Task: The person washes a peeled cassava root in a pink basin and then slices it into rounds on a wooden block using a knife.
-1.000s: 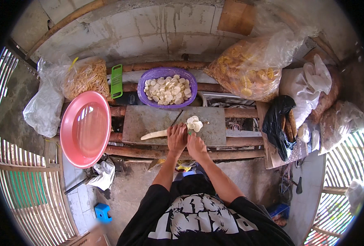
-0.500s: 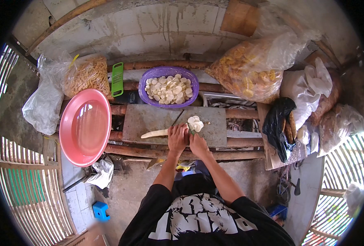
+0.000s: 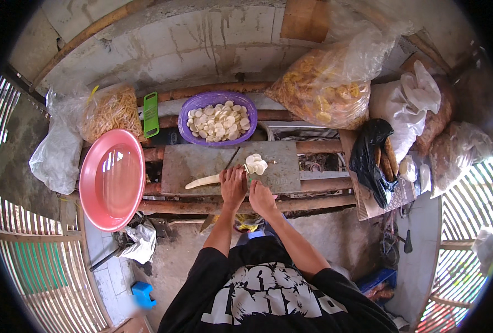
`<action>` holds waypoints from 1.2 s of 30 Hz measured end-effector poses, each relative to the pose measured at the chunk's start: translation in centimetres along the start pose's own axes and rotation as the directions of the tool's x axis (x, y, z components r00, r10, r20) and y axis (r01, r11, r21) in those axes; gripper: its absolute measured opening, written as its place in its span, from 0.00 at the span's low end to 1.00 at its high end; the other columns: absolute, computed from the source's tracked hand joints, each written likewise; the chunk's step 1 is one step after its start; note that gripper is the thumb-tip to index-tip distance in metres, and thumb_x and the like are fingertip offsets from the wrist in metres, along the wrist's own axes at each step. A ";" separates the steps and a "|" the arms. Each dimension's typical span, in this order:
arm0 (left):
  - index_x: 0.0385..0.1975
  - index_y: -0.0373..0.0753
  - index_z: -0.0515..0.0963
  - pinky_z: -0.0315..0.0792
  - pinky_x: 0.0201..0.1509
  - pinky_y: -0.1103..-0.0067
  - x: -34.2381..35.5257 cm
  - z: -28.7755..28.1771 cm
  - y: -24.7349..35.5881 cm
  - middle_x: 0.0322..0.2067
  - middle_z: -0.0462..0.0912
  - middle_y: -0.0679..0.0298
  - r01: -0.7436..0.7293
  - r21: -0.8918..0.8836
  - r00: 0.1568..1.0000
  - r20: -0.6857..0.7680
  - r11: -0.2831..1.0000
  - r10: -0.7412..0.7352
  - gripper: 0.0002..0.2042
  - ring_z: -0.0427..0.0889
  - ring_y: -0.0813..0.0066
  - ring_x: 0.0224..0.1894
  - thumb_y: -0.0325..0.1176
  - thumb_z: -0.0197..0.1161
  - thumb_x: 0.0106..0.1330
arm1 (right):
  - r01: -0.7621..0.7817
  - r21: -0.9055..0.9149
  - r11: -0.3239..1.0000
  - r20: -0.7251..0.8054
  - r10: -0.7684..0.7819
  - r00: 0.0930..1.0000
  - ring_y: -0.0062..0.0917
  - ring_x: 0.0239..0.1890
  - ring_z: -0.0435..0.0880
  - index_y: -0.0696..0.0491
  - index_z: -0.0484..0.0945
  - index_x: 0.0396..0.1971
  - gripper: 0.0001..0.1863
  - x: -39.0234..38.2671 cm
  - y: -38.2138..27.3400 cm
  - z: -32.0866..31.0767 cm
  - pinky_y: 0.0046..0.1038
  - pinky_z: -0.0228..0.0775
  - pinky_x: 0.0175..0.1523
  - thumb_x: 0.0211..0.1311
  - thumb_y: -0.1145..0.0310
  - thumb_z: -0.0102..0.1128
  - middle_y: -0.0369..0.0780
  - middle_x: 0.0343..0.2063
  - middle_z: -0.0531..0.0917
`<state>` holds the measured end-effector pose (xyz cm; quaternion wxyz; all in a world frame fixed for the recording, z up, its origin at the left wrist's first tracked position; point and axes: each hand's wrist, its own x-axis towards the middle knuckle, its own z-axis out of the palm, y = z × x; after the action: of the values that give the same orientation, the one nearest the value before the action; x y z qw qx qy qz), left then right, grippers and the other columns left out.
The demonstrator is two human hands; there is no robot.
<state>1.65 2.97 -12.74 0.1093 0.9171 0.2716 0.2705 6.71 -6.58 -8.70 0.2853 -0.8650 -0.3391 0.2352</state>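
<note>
A long, peeled white root (image 3: 203,181) lies on the grey board (image 3: 182,161), tapering to the left. My left hand (image 3: 234,186) is closed over its right end and presses it down. Close beside it, my right hand (image 3: 262,198) is wrapped round a knife (image 3: 249,180); only a small greenish part shows and the rest is hidden by my fingers. Just beyond my hands, several round white slices (image 3: 256,164) lie in a small pile on the board. Behind the board stands a purple basin (image 3: 186,103) holding many such slices.
At the left stands a pink basin (image 3: 89,194) with liquid. Behind it are a bag of pale strips (image 3: 113,111) and a green slicer (image 3: 150,115). To the right are a big bag of yellow chips (image 3: 324,89), a black bag (image 3: 371,161) and a white sack (image 3: 405,111). Gaps show between the poles (image 3: 324,185).
My right hand has drawn slightly back towards me and away from the slices. My left hand stays on the root. The whole view has shifted a little.
</note>
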 end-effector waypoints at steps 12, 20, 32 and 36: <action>0.37 0.39 0.67 0.54 0.52 0.67 -0.4 -0.1 0.4 0.40 0.72 0.61 -0.019 -0.061 0.999 0.030 0.998 0.021 0.14 0.68 0.65 0.45 0.34 0.53 0.51 | -0.089 -0.166 0.982 0.003 0.091 0.996 0.48 0.24 0.77 0.58 0.66 0.32 0.18 -0.4 -1.7 -1.5 0.44 0.70 0.29 0.62 0.59 0.31 0.54 0.18 0.76; 0.36 0.40 0.67 0.55 0.50 0.68 -0.4 -0.2 1.0 0.40 0.73 0.63 -0.029 -0.075 1.000 -0.008 0.997 0.028 0.12 0.69 0.66 0.44 0.33 0.53 0.52 | -0.077 -0.199 0.977 -0.004 0.078 0.997 0.48 0.23 0.76 0.58 0.67 0.31 0.16 0.5 -0.9 -1.2 0.45 0.70 0.27 0.61 0.60 0.34 0.54 0.17 0.76; 0.34 0.40 0.68 0.57 0.49 0.70 -0.3 0.1 1.5 0.36 0.74 0.63 -0.007 -0.062 0.998 -0.059 0.998 0.003 0.09 0.70 0.66 0.41 0.32 0.52 0.54 | -0.099 -0.144 0.985 0.109 0.115 0.987 0.49 0.31 0.75 0.59 0.70 0.31 0.18 1.5 0.1 -1.6 0.45 0.68 0.37 0.61 0.60 0.33 0.55 0.25 0.76; 0.35 0.39 0.69 0.57 0.50 0.69 -0.4 0.2 1.1 0.37 0.74 0.62 0.019 -0.066 0.997 -0.074 0.998 -0.024 0.08 0.70 0.66 0.42 0.32 0.50 0.57 | -0.092 -0.146 0.985 0.080 0.105 0.991 0.50 0.30 0.75 0.58 0.70 0.31 0.19 0.1 0.9 -1.7 0.46 0.67 0.37 0.61 0.59 0.32 0.55 0.25 0.76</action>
<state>2.01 1.86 -12.72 0.1319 0.8994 0.2763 0.3120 8.25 -7.61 -8.08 0.1958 -0.8879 -0.3239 0.2617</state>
